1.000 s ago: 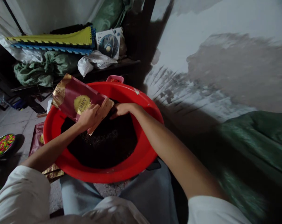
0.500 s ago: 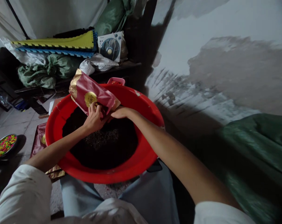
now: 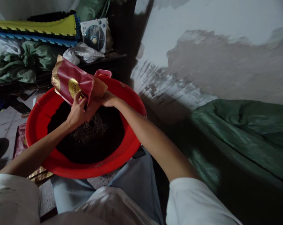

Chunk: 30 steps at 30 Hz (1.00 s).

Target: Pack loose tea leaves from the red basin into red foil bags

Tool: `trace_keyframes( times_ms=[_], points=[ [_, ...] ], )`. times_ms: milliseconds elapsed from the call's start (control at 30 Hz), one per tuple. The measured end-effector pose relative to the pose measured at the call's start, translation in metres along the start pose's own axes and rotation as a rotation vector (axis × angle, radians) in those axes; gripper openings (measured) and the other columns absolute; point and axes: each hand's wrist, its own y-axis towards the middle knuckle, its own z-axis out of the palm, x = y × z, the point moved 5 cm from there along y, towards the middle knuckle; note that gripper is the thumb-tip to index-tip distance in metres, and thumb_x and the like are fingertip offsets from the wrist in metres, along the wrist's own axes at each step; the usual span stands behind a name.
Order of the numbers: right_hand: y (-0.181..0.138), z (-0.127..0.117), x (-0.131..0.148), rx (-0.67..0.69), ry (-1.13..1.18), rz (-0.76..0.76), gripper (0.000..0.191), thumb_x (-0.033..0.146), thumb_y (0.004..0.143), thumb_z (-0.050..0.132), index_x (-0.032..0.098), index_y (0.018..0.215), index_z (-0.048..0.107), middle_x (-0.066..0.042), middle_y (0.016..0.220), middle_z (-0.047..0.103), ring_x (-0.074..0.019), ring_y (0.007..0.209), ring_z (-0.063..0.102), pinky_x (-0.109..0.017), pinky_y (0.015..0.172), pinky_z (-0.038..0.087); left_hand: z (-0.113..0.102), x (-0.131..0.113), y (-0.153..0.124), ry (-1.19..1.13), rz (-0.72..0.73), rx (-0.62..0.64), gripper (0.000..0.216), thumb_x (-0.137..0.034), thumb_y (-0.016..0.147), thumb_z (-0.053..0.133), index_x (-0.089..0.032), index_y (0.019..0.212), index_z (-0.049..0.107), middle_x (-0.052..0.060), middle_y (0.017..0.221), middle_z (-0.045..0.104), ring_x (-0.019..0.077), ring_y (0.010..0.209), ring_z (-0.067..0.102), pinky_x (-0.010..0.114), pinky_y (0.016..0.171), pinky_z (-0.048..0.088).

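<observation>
A red and gold foil pouch (image 3: 68, 79) is held tilted over a big red plastic basin (image 3: 129, 137) that rests on my knees. The basin holds a heap of dark loose leaves (image 3: 89, 137). My left hand (image 3: 77, 111) is closed on the pouch's lower edge by its gold seal. My right hand (image 3: 107, 99) grips the pouch's open mouth end, fingers curled on it. Both hands meet above the far side of the basin.
More red and gold pouches (image 3: 20, 140) lie on the floor left of the basin. Behind are green sacks (image 3: 26, 59), stacked yellow and blue foam mats (image 3: 38, 29), a fan box (image 3: 94, 36) and a white bag (image 3: 81, 54). A green tarp (image 3: 244, 131) spreads on the right by a stained wall.
The pouch has been raised and turned more upright, away from the leaves, with both hands staying on it. My head has shifted, sliding the scene left.
</observation>
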Motion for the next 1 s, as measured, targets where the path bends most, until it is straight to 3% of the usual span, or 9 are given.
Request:
trace_keyframes(
  times_ms=[167, 333, 567, 667, 833, 1000],
  points=[
    [0.003, -0.016, -0.002, -0.166, 0.098, -0.092, 0.029, 0.033, 0.099, 0.058, 0.013, 0.115, 0.069, -0.012, 0.11, 0.077, -0.0302, 0.106, 0.071, -0.041, 0.09, 0.058, -0.019, -0.018, 0.005, -0.001, 0.109, -0.082, 0.032, -0.033, 0.099, 0.057, -0.022, 0.129, 0.059, 0.013, 0.165, 0.035, 0.0329, 0.157, 0.039, 0.054, 0.128, 0.04],
    [0.006, -0.026, -0.004, -0.322, 0.106, -0.153, 0.024, 0.024, 0.098, 0.052, 0.017, 0.116, 0.067, -0.008, 0.109, 0.075, -0.0265, 0.102, 0.07, -0.043, 0.092, 0.058, -0.039, -0.021, 0.01, 0.082, 0.105, -0.181, 0.034, -0.03, 0.097, 0.059, -0.022, 0.13, 0.06, 0.014, 0.16, 0.043, 0.0327, 0.149, 0.05, 0.053, 0.123, 0.047],
    [0.009, -0.045, -0.006, -0.576, 0.086, -0.224, 0.026, 0.027, 0.101, 0.047, 0.02, 0.119, 0.064, -0.01, 0.114, 0.072, -0.0266, 0.119, 0.065, -0.042, 0.106, 0.053, -0.067, 0.001, 0.017, 0.172, -0.003, -0.318, 0.016, -0.022, 0.09, 0.065, -0.022, 0.105, 0.061, 0.013, 0.138, 0.059, 0.0306, 0.136, 0.059, 0.047, 0.112, 0.058],
    [0.008, -0.046, -0.002, -0.647, 0.123, -0.33, 0.03, 0.028, 0.104, 0.042, 0.019, 0.126, 0.061, -0.011, 0.126, 0.069, -0.0232, 0.129, 0.06, -0.04, 0.115, 0.047, -0.072, 0.015, 0.02, 0.15, -0.059, -0.357, 0.025, -0.019, 0.084, 0.069, -0.02, 0.106, 0.057, 0.011, 0.131, 0.061, 0.0285, 0.126, 0.063, 0.048, 0.106, 0.06],
    [0.004, -0.029, 0.012, -0.513, 0.167, -0.464, 0.036, 0.034, 0.105, 0.048, 0.019, 0.136, 0.057, -0.009, 0.135, 0.066, -0.0229, 0.135, 0.058, -0.042, 0.121, 0.043, -0.058, 0.034, 0.016, -0.03, -0.21, -0.23, 0.053, -0.024, 0.086, 0.067, -0.018, 0.135, 0.048, 0.009, 0.121, 0.07, 0.0217, 0.102, 0.071, 0.037, 0.083, 0.064],
    [0.006, -0.017, 0.011, -0.408, 0.23, -0.468, 0.042, 0.034, 0.102, 0.052, 0.023, 0.142, 0.058, -0.01, 0.145, 0.064, -0.0254, 0.14, 0.055, -0.046, 0.127, 0.039, -0.047, 0.053, 0.012, -0.082, -0.294, -0.094, 0.059, -0.029, 0.093, 0.061, -0.022, 0.15, 0.047, 0.009, 0.118, 0.076, 0.0241, 0.096, 0.076, 0.036, 0.085, 0.062]
  ],
)
